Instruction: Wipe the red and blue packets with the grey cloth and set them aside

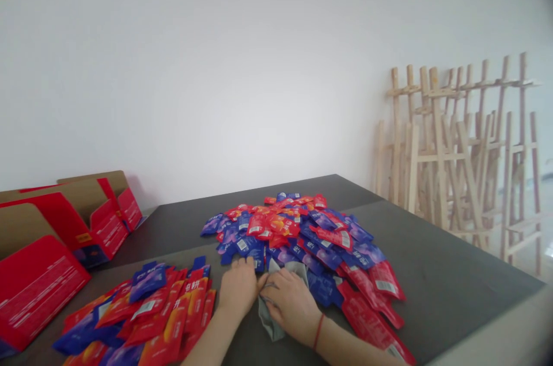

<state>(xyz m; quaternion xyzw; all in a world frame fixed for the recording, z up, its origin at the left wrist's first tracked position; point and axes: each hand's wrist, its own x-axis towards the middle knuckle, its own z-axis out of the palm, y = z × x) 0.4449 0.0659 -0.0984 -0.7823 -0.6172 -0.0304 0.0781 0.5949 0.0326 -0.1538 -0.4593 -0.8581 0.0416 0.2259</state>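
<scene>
Dark grey table (pixel 449 274), carrying the following.
Item: crumpled pale grey cloth (pixel 268 320), in front of the heap, well inside the right edge; it lies beneath the right hand (pixel 291 300), showing on both sides of it. Fingers bent over the cloth; whether they pinch it cannot be told. Red cord (pixel 318 332) on that wrist.
Item: left hand (pixel 238 286), just beside, fingers bent at the heap's near side; hold, if any, unclear.
Item: large heap of flat red and blue printed sachets (pixel 276 222), reaching toward the far edge.
Item: smaller pile of like sachets (pixel 168 308), left of the left hand.
Item: open red cardboard boxes (pixel 41 288), along the left side.
Beyond the right edge: pale wooden easels (pixel 440 170).
</scene>
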